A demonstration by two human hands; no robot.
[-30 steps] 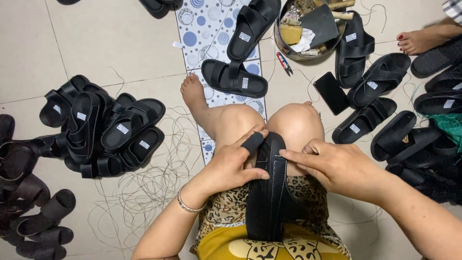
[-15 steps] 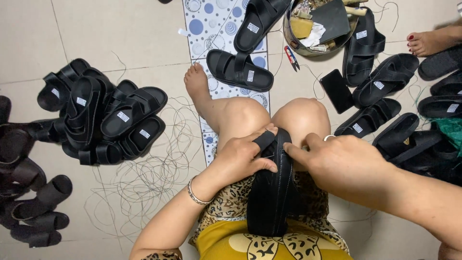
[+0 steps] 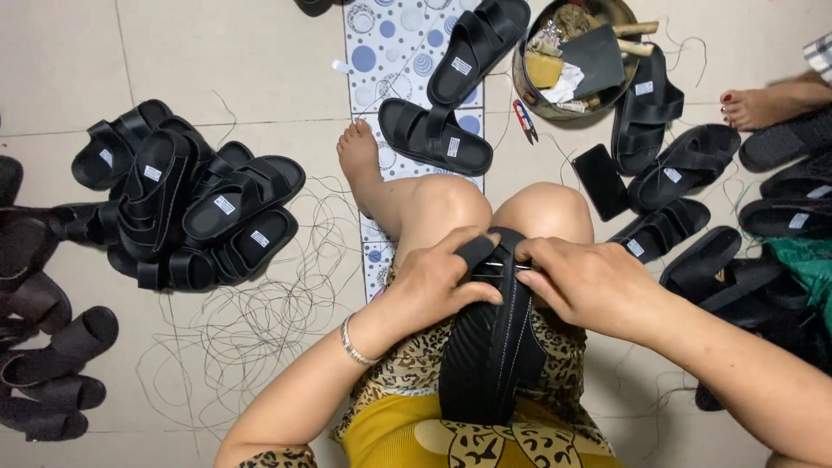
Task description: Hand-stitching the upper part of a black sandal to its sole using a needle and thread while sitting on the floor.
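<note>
Both hands are locked on one black sandal [image 3: 490,347] standing on its edge in the lap, between the knees: the left hand [image 3: 438,286] clamps its sole and strap, and the right hand [image 3: 589,286] pinches the top edge, fingers curled. Left on the floor, loose thread [image 3: 251,338] is tangled beside a heap of black sandals [image 3: 186,208]. Further out, two sandals lie on the dotted mat [image 3: 394,35], and one round bowl [image 3: 529,91] of tools sits beyond a black phone [image 3: 600,180].
</note>
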